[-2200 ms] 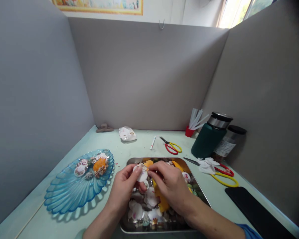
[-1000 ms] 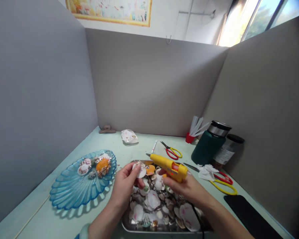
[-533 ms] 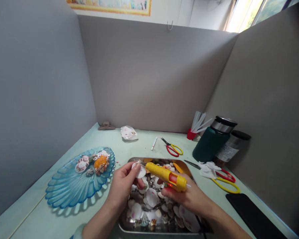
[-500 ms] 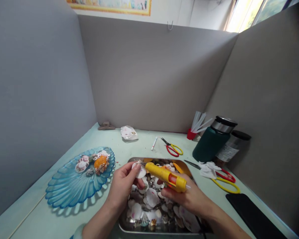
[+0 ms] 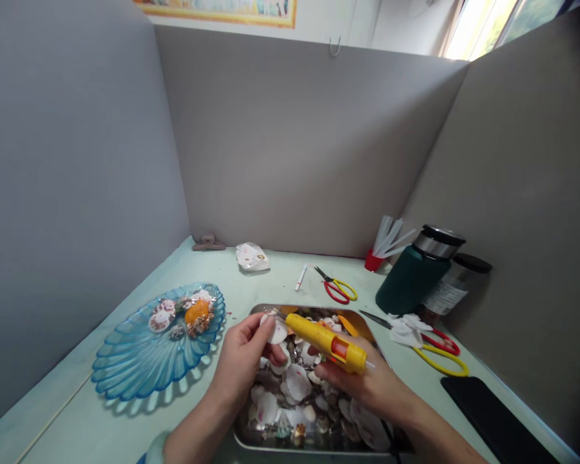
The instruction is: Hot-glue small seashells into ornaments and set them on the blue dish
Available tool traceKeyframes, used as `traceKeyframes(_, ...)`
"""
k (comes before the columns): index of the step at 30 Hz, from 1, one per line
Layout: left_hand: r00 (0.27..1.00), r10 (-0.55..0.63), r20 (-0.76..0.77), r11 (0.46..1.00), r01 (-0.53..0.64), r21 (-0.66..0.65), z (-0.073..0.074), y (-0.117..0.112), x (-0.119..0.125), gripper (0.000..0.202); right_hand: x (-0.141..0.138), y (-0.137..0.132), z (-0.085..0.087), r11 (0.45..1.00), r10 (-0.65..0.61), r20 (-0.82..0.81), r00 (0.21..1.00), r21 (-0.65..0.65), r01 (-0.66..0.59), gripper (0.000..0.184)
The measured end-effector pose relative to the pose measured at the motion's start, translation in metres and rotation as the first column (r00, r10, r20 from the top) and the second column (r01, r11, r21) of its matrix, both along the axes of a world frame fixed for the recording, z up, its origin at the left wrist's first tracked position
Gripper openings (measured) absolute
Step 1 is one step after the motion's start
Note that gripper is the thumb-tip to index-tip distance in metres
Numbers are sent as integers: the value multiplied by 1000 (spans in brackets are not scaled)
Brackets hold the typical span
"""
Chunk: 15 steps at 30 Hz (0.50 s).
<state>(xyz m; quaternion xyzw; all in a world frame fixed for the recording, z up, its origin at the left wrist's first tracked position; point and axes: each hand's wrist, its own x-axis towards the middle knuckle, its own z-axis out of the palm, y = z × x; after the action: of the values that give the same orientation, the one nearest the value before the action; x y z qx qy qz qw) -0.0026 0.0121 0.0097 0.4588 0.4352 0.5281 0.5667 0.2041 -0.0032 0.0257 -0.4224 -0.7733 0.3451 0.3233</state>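
Note:
Between its thumb and fingers, my left hand (image 5: 247, 351) pinches a white seashell (image 5: 278, 331) above the metal tray. My right hand (image 5: 355, 380) is wrapped round a yellow glue gun (image 5: 321, 336), whose nozzle points left at the shell's upper edge. Whether the nozzle touches the shell, I cannot tell. Under both hands lies the metal tray (image 5: 270, 446), full of loose shells (image 5: 297, 383), mostly white with some orange and small spiral ones. Part of the tray is hidden by my hands and the glue gun.
At left is a blue scalloped dish (image 5: 140, 361) with several shells in it. Behind the tray lie small scissors (image 5: 336, 285), a marker (image 5: 301, 278) and a white packet (image 5: 252, 257). Rightward are a green bottle (image 5: 413, 274), larger scissors (image 5: 439, 351), tissue (image 5: 408, 331) and a black phone-like slab (image 5: 493, 412).
The whole view has shifted slightly, so everything sits a little further right. Both hands keep their holds on the shell and the glue gun, with almost no movement between them.

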Motion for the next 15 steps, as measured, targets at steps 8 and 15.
traceKeyframes(8, 1000, 13, -3, 1000, -13, 3, 1, -1, 0, 32, -1, -1, 0, 1000, -8, -9, 1000, -1, 8, 21)
traceKeyframes(15, 1000, 1, -14, 1000, -1, 23, -1, 0, -1, 31, 0, 0, -4, 998, -50, 13, 999, 34, 49, 26)
